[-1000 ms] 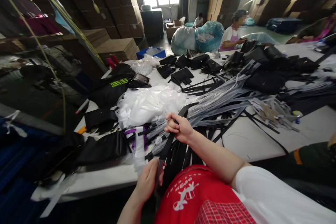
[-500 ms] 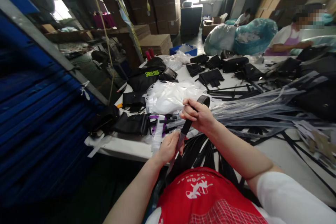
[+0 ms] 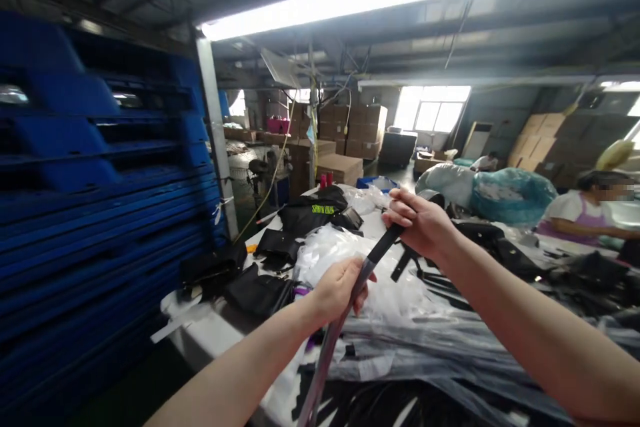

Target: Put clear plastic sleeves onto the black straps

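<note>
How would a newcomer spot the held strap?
Find the white plastic pile on the table. Before it, the left hand and, higher in view, the right hand hold a black strap. Unlike the strips lying below, it is raised, its lower length apparently plastic-sleeved.

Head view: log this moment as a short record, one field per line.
Left hand: closed around a flat black strap, nearer the wearer
Right hand: gripping the same strap farther up
Strap state: slanted; lower length appears covered in translucent plastic
Beyond left hand: loose pile of thin white plastic film
Left of pile: folded black pouches
Far left: stacked blue plastic pallets
Far right: co-worker in a lavender apron
</note>
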Motion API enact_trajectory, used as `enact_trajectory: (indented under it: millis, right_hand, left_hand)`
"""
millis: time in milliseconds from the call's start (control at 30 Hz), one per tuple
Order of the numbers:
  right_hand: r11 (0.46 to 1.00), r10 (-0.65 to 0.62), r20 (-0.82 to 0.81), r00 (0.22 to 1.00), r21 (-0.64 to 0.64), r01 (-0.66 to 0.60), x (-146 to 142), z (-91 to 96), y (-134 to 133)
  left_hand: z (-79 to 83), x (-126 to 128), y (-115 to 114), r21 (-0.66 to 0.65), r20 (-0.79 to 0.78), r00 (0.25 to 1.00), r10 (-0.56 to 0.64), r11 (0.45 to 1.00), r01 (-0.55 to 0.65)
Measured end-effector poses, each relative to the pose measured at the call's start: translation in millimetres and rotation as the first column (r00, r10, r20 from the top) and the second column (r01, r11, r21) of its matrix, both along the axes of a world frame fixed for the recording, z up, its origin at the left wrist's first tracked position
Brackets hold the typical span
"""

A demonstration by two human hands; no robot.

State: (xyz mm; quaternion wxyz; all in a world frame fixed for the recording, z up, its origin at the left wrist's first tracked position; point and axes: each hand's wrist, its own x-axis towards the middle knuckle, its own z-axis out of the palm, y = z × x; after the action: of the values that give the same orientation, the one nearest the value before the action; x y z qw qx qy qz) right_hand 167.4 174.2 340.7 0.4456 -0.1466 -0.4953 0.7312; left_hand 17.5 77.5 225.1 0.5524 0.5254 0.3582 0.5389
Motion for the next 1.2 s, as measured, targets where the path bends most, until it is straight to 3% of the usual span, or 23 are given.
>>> enact_trajectory:
  millis: [133,200,300,400,467,533,600,700,833,1033,1200]
  right_hand:
    - [0.992,0.080,0.065,0.995,0.094,-0.086,-17.8,-1.0,-17.2]
    - [0.986,0.076,0.103,0.992,0.142,-0.090,-23.1,-5.2,-24.0]
    - [0.981,-0.009,0.107,0.994,0.194,-0.012,-16.6,2.1,-20.4]
    - [0.982,-0.125,0.077,0.989,0.153,0.112,2.0,16.4,-5.2]
    - [0.980,-0.136,0.139,0.981,0.166,0.112,12.6,18.9,2.8]
    - [0.971,-0.104,0.236,0.966,0.236,0.047,17.2,13.3,4.4]
    - [0.945,-0.083,0.305,0.949,0.326,-0.022,15.8,2.3,-0.8]
    - [0.891,-0.092,0.398,0.913,0.443,-0.103,8.2,-16.6,-15.4]
    - [0.874,-0.100,0.532,0.841,0.450,-0.181,2.0,-32.5,-29.1]
    - [0.923,-0.169,0.352,0.920,0.385,0.022,14.6,-23.6,-23.7]
    - [0.940,-0.023,0.513,0.858,0.304,-0.157,13.1,-37.1,-34.1]
  left_hand:
    - [43.5,3.8,13.8,0.032,0.049,0.999,-0.013,0.999,0.012]
    - [54.8,6.4,17.3,0.029,0.070,0.998,0.009,1.000,-0.011]
    - [43.1,10.3,18.7,0.031,0.051,0.998,0.033,0.999,-0.035]
    - [6.4,14.4,17.4,-0.004,0.000,1.000,0.016,1.000,-0.016]
    - [-14.7,16.3,16.5,-0.030,-0.003,1.000,0.023,0.999,-0.023]
    - [-22.0,17.3,16.5,-0.015,0.011,0.999,0.044,0.999,-0.044]
    - [-14.3,18.1,17.5,0.030,0.022,0.998,0.059,0.998,-0.059]
    - [11.9,20.8,19.5,0.100,0.038,0.998,0.057,0.993,-0.060]
    - [33.8,27.6,18.8,0.171,0.060,0.997,0.047,0.984,-0.057]
    - [14.5,34.3,13.7,0.119,0.022,0.999,0.048,0.992,-0.050]
    - [18.1,40.3,16.6,0.127,0.046,0.998,0.049,0.990,-0.054]
